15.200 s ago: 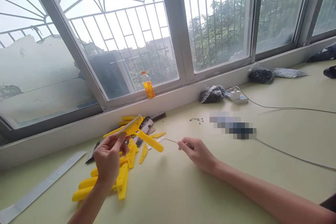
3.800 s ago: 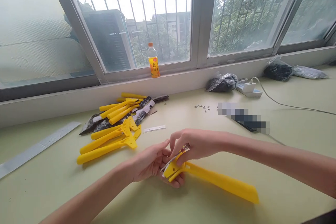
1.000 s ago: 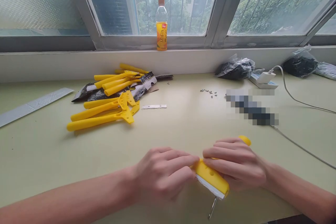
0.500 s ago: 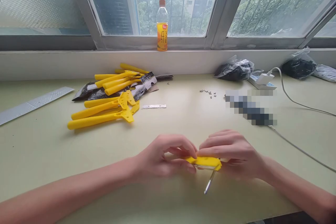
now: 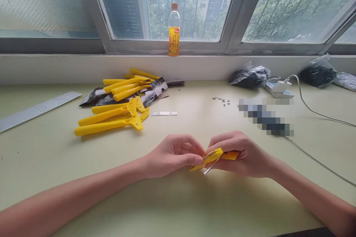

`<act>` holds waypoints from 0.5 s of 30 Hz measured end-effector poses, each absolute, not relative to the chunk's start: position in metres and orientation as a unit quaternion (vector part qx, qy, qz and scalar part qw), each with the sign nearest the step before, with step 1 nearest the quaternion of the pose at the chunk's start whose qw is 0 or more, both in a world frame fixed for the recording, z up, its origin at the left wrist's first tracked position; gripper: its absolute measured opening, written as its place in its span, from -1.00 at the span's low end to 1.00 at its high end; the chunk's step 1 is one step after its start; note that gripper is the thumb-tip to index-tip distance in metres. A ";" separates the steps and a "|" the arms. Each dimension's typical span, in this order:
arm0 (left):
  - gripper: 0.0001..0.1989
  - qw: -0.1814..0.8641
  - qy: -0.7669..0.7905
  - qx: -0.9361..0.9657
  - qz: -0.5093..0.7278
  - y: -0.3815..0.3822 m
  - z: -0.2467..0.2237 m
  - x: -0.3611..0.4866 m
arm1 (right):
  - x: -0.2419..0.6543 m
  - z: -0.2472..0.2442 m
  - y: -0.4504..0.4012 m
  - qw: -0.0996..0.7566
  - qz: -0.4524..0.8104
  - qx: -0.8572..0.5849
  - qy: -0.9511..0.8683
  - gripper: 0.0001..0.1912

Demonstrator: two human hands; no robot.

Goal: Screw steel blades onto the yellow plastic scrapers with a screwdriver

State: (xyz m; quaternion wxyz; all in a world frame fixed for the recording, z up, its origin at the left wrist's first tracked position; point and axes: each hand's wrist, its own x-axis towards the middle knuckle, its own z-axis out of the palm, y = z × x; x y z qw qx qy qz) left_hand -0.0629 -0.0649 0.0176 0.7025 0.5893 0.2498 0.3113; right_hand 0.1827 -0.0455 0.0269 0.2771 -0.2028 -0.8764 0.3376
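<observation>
Low over the table's near part, a yellow plastic scraper [image 5: 213, 158] is held between both hands, its flat head tilted up to the right. My left hand [image 5: 178, 155] pinches the head's left end between thumb and fingers. Closed around the scraper's right side is my right hand [image 5: 241, 153], where an orange-yellow part shows under its fingers. A thin shiny metal rod [image 5: 213, 165] slants down to the left from beside the right fingers, across the front of the scraper. Its upper end is hidden, so I cannot tell what holds it.
Several yellow scrapers [image 5: 111, 121] lie at left, more on black packaging [image 5: 102, 98]. A metal blade strip [image 5: 164, 113], small screws [image 5: 221, 100], a pixelated dark object [image 5: 264, 116] with a cable and a power strip [image 5: 280, 90] lie beyond. A bottle [image 5: 174, 31] stands on the sill.
The scraper has turned, its right end rising, and the hands have moved up slightly. The rod's free tip has shifted up and left. More of the orange-yellow part shows at my right hand.
</observation>
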 end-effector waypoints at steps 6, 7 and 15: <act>-0.77 0.694 0.260 0.591 0.320 -0.066 0.018 -0.063 | 0.180 0.030 -0.044 0.271 0.367 -0.203 -0.867 -0.84; -0.76 0.693 0.258 0.593 0.318 -0.065 0.018 -0.063 | 0.179 0.032 -0.043 0.267 0.378 -0.206 -0.862 -0.84; -0.66 0.713 0.243 0.573 0.322 -0.063 0.016 -0.062 | 0.169 0.043 -0.025 0.156 0.542 -0.275 -0.779 -0.68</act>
